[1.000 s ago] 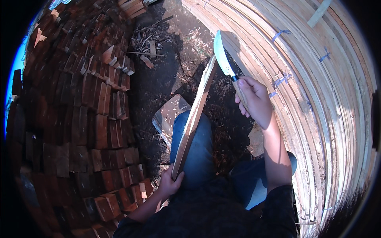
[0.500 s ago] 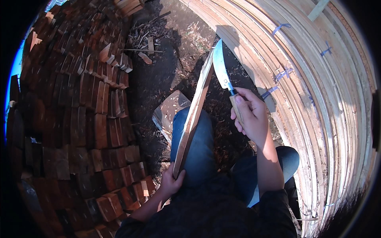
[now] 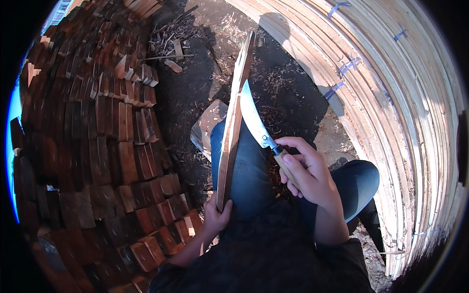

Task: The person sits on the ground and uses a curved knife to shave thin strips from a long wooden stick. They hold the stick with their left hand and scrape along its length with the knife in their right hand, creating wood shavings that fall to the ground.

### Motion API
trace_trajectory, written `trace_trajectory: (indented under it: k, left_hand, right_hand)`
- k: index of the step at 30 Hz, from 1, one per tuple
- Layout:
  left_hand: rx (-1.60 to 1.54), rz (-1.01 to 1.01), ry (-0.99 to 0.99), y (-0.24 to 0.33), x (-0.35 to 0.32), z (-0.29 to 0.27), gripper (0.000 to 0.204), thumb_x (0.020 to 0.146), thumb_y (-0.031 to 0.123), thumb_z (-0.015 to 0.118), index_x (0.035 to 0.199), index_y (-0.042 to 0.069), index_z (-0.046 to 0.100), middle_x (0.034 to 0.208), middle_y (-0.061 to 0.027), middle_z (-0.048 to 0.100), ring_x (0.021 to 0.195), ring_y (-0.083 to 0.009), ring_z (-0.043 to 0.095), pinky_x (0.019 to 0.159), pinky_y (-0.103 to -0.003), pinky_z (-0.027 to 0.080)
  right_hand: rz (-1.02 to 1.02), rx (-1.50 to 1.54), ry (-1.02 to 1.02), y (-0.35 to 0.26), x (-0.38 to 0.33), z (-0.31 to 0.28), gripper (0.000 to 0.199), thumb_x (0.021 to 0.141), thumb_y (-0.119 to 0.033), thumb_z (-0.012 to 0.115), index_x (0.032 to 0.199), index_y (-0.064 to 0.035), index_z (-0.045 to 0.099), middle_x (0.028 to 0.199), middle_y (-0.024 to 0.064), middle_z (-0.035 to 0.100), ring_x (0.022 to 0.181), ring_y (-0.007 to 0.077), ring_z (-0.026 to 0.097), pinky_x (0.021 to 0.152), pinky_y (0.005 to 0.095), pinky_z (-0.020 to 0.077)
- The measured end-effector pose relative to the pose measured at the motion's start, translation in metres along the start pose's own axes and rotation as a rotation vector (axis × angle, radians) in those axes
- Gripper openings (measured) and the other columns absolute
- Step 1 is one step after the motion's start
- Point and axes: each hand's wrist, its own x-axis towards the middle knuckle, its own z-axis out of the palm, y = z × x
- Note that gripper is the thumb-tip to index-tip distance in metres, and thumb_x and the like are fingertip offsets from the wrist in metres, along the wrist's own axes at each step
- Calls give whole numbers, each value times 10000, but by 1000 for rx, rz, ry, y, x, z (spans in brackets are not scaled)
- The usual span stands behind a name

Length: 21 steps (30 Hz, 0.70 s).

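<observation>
Your left hand (image 3: 216, 217) clenched on long narrow wooden slat (image 3: 234, 122); right hand (image 3: 307, 173) grasping wooden-handled broad-bladed knife (image 3: 255, 119). Keep blade angled shallow, stroke away from thigh.

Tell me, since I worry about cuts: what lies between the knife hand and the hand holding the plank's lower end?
In the head view, only the jeans-clad thigh lies between the right hand and left hand.

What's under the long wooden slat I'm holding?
The wooden slat lies along a jeans-clad thigh, its lower end in the left hand. Past the knee, dark chip-strewn ground shows. Ground directly beneath the slat is covered.
</observation>
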Motion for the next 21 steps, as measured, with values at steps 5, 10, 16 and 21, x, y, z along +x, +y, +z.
trace_trajectory:
  k: [5, 10, 16, 21]
  left_hand:
    - [3, 3, 10, 2, 0, 0, 198, 842, 136, 646, 942, -16, 571, 648, -125, 595, 613, -221, 653, 581, -340, 479]
    - [12, 22, 18, 5, 1, 0, 207, 845, 143, 642, 954, -20, 576, 668, -145, 614, 635, -263, 672, 592, -355, 492]
    - [21, 31, 16, -1, 0, -1, 213, 844, 142, 647, 953, -26, 575, 659, -159, 613, 622, -297, 671, 578, -362, 494]
    - [40, 90, 9, 1, 4, 1, 213, 840, 135, 653, 943, -31, 569, 652, -169, 610, 609, -325, 662, 562, -370, 489]
  right_hand:
    - [-8, -66, -9, -6, 6, -2, 292, 996, -143, 477, 1265, -28, 485, 660, 32, 561, 460, 39, 469, 433, 203, 384]
    - [-10, -139, 11, -13, 5, -4, 289, 990, -144, 486, 1258, -35, 498, 648, 24, 568, 458, 38, 462, 433, 204, 373]
    - [36, -184, -2, -23, 9, -6, 292, 992, -156, 485, 1260, -40, 503, 638, 30, 564, 448, 45, 460, 422, 210, 365]
    - [99, -251, -39, -40, 14, -13, 306, 996, -178, 480, 1268, -40, 501, 617, 35, 550, 419, 63, 462, 398, 222, 357]
